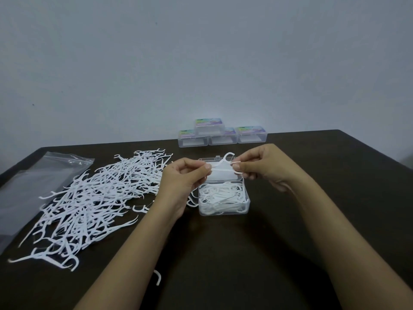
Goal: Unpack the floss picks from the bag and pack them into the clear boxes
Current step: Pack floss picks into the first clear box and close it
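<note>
An open clear box (224, 199) sits mid-table, partly filled with white floss picks, its lid (218, 173) tipped back. Just above the lid, my left hand (185, 175) and my right hand (259, 163) both pinch a few white floss picks (224, 161) held between them. A large loose pile of floss picks (96, 198) spreads over the table to the left of the box. The clear plastic bag (33, 186) lies flat at the far left.
Several closed clear boxes with coloured labels (222, 132) are stacked at the table's back edge by the wall. A stray pick (157, 277) lies near my left forearm. The dark table (335, 198) ends at the right and back.
</note>
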The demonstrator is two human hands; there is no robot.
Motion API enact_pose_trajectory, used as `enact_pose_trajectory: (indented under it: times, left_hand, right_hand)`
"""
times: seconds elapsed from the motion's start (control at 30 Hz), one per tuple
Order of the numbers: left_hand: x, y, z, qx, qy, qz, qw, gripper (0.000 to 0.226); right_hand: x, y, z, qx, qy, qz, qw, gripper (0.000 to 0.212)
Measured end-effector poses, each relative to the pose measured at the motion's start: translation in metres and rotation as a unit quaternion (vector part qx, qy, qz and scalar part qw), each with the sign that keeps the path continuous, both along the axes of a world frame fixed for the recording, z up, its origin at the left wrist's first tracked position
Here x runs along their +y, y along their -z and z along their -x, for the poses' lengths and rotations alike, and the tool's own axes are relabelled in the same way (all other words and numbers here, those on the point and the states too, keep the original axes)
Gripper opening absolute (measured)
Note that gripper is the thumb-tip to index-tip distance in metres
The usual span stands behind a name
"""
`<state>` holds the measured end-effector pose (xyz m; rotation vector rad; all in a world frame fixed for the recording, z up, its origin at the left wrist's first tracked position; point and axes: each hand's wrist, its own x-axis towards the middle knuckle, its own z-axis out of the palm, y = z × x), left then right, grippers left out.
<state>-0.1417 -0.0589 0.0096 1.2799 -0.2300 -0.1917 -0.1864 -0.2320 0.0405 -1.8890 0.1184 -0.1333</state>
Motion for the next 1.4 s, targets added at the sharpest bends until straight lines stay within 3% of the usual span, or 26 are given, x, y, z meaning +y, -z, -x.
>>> enact_pose_trajectory:
  times: [0.1,0.23,0.6,0.73,0.9,1.23,1.4]
  left_hand:
    - [0.005,-0.002,-0.002,-0.085,0.025,-0.117,0.989,0.016]
    - [0.010,-0.004,-0.003,-0.191,0.058,-0.239,0.950,0.023]
    - [0.020,-0.012,-0.005,-0.283,0.048,-0.340,0.895,0.018]
    - [0.019,-0.009,-0.002,-0.298,0.078,-0.429,0.849,0.035]
    - [0.009,-0.001,-0.001,-0.360,0.089,-0.493,0.787,0.044]
    - [0.005,0.001,-0.001,-0.386,0.082,-0.483,0.781,0.030]
    - [0.006,0.001,-0.003,-0.383,0.067,-0.468,0.794,0.021]
  right_hand:
    - [-0.002,0.000,0.000,0.012,-0.002,0.008,1.000,0.009]
    - [-0.002,0.000,0.001,0.048,-0.023,0.054,0.997,0.007]
    - [-0.009,0.005,-0.005,0.073,0.134,0.153,0.976,0.012]
    - [-0.004,0.004,-0.003,0.117,0.097,0.169,0.974,0.013]
    - [0.005,0.003,-0.001,0.107,0.065,0.220,0.967,0.012]
    - [0.004,-0.004,0.004,0.035,0.071,0.173,0.982,0.010]
    - [-0.005,-0.007,0.004,0.035,0.117,0.092,0.988,0.019]
